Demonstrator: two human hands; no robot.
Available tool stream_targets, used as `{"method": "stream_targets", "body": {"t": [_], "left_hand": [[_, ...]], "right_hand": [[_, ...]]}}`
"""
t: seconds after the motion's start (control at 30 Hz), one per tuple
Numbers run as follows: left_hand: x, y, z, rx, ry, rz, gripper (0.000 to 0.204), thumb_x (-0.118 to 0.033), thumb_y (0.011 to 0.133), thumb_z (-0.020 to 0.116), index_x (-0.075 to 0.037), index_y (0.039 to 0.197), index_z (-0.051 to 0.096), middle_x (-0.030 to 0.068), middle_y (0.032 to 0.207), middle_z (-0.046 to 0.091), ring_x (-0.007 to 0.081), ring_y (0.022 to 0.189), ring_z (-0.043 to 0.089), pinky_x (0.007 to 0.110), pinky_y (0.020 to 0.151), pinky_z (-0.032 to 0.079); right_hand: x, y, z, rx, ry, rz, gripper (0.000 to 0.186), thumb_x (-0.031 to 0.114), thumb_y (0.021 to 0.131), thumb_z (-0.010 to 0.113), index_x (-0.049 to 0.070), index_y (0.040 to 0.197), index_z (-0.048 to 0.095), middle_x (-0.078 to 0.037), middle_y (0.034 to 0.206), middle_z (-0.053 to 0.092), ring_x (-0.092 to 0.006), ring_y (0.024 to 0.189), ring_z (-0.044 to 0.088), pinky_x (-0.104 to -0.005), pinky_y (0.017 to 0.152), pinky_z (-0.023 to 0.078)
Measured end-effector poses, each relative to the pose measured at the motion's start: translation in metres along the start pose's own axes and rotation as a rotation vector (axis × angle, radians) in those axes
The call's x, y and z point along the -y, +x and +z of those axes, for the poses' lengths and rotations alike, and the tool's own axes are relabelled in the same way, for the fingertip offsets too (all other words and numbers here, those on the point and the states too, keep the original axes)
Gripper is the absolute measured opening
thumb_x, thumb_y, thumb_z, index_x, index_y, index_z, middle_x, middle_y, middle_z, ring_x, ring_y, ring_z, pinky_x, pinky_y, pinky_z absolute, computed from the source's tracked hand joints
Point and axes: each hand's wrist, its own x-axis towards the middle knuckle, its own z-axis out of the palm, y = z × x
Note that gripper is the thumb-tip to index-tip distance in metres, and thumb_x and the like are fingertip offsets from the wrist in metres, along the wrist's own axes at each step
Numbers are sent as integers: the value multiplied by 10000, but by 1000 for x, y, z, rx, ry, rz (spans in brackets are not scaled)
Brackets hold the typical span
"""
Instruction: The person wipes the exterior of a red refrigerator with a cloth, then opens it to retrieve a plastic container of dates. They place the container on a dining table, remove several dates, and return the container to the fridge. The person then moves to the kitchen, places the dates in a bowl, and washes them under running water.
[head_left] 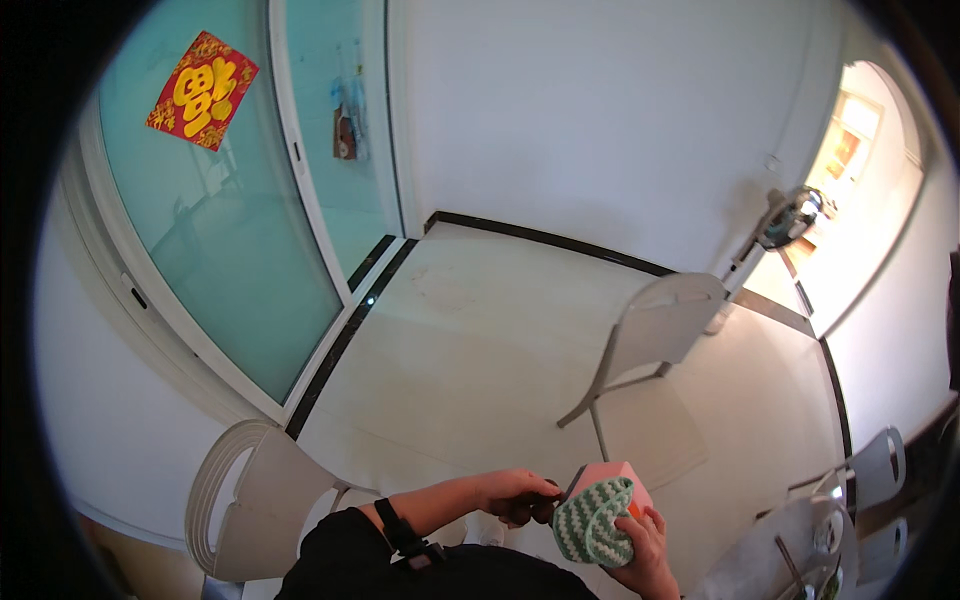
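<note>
My right hand (645, 555) is closed around a green and white striped knitted piece (594, 525), which looks like a small pouch. Behind it, a pink boxy thing (615, 470) shows its top and one side, with a bit of orange next to my fingers; its lower part is hidden. To the left, my left hand (517, 496) has its fingers curled together close to the knitted piece. The fingertips are dark in shadow, and I cannot make out what they hold. A black strap with a small device (412, 545) sits on my left wrist.
One grey chair (235, 500) stands at the lower left, another (660, 320) ahead to the right. A table (735, 575) with dishes and more chairs (880, 470) are at the lower right. A stick vacuum (785, 225) leans by the doorway. Glass sliding doors (230, 240) line the left.
</note>
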Motion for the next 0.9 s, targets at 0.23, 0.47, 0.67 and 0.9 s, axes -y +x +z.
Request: {"method": "stream_targets", "body": {"t": [0.23, 0.47, 0.67, 0.9], "left_hand": [[-58, -44, -90, -250, -228, 120, 323, -272, 839, 510, -24, 1038, 564, 104, 656, 550, 159, 373, 436, 264, 332, 316], [-151, -74, -195, -430, -313, 375, 317, -221, 839, 517, 21, 1041, 551, 128, 657, 568, 175, 372, 453, 284, 331, 333], [-247, -101, -262, -546, -343, 462, 274, -256, 847, 526, -11, 969, 546, 88, 614, 516, 129, 348, 402, 263, 332, 337], [-301, -155, -344, -652, -485, 521, 252, -223, 848, 526, 15, 926, 538, 105, 604, 535, 172, 360, 447, 270, 317, 320]], "right_hand": [[-36, 160, 58, 172, 40, -256, 544, 204, 557, 764, 94, 1024, 507, -67, 885, 572, -252, 836, 555, -433, 877, 355], [-81, 353, 130, 269, 156, -498, 534, 234, 608, 723, 154, 1092, 513, -44, 844, 542, -220, 788, 555, -403, 837, 368], [-103, 502, 175, 293, 257, -538, 653, 299, 550, 773, 113, 1111, 495, -50, 844, 558, -237, 769, 555, -383, 760, 389], [-100, 627, 260, 427, 384, -646, 639, 286, 574, 761, 121, 1129, 490, -49, 859, 561, -235, 776, 557, -367, 729, 396]]}}
